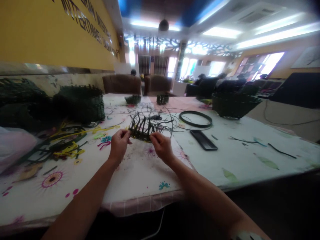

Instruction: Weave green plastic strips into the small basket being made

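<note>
A small, half-woven basket of dark green strips is held up over the table between my two hands. Loose strip ends stick up from its top edge. My left hand pinches its left end, fingers closed on the rim. At the right end, my right hand grips it between thumb and forefinger. Just behind the basket lies a dark pair of scissors, partly among thin loops of wire.
A coiled green band and a black tray-like object lie to the right. Finished dark baskets stand at left, and a wide one at back right. Yellow strips clutter the left of the flowered tablecloth.
</note>
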### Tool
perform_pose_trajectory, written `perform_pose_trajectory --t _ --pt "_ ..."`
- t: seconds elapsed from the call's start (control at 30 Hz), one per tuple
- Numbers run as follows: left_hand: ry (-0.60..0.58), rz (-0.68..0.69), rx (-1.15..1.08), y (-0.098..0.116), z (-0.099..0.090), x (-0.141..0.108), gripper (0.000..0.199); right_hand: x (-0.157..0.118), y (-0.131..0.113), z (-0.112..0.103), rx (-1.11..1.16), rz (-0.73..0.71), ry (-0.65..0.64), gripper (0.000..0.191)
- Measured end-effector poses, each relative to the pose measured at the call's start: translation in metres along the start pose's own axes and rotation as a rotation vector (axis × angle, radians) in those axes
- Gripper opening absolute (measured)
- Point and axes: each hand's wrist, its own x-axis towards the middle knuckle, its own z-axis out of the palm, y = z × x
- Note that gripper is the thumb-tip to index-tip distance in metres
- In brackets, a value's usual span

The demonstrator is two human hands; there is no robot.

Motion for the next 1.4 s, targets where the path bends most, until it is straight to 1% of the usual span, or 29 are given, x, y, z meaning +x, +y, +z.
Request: perform_pose_trajectory --t 0.07,0.13,0.2,0.23,0.3,0.4,0.5,0.63,0.7,0.77,0.83,0.93,1.07,1.17,1.23,1.33,1.4 --pt "0.010 0.161 0.145 0.002 -0.004 0.000 0.020 0.002 0.001 -0.001 0.035 0.034 -0.003 0.021" --pt "-0.001 0.406 0.303 0.006 -0.008 0.000 0.016 0.005 0.004 -0.003 0.099 0.082 -0.008 0.021" --pt "-0.035 0.641 0.403 0.012 -0.012 0.000 0.016 0.008 0.008 -0.005 0.185 0.131 -0.017 0.022" --pt "-0.059 0.720 0.426 0.014 -0.014 0.001 0.016 0.010 0.010 -0.006 0.224 0.149 -0.023 0.023" --pt "-0.107 0.807 0.445 0.016 -0.016 0.002 0.015 0.012 0.014 -0.008 0.285 0.175 -0.033 0.024" --pt "-0.155 0.834 0.468 0.015 -0.018 0.006 0.014 0.014 0.016 -0.010 0.348 0.202 -0.050 0.025" --pt "-0.154 0.831 0.499 0.010 -0.021 0.010 0.015 0.015 0.014 -0.011 0.366 0.213 -0.077 0.025" --pt "-0.126 0.895 0.574 0.007 -0.025 0.011 0.022 0.016 0.013 -0.012 0.333 0.211 -0.163 0.024" --pt "-0.093 0.922 0.601 0.007 -0.027 0.011 0.023 0.016 0.013 -0.013 0.312 0.187 -0.197 0.024" --pt "-0.048 0.916 0.601 0.008 -0.028 0.011 0.020 0.017 0.013 -0.014 0.279 0.151 -0.203 0.025" --pt "-0.029 0.878 0.581 0.008 -0.027 0.011 0.018 0.017 0.012 -0.015 0.248 0.130 -0.198 0.025" --pt "-0.050 0.829 0.549 0.009 -0.024 0.009 0.019 0.017 0.010 -0.017 0.225 0.129 -0.199 0.024" --pt "-0.049 0.864 0.523 0.013 -0.018 0.006 0.016 0.016 0.011 -0.016 0.221 0.145 -0.172 0.024" --pt "-0.072 0.885 0.509 0.016 -0.017 0.004 0.014 0.016 0.012 -0.015 0.243 0.155 -0.164 0.023" --pt "-0.111 0.878 0.502 0.016 -0.018 0.004 0.016 0.017 0.013 -0.014 0.278 0.170 -0.187 0.024" --pt "-0.154 0.858 0.508 0.018 -0.019 0.004 0.021 0.018 0.014 -0.014 0.337 0.216 -0.261 0.032" --pt "-0.165 0.842 0.508 0.019 -0.018 0.003 0.022 0.018 0.015 -0.014 0.357 0.243 -0.270 0.035"
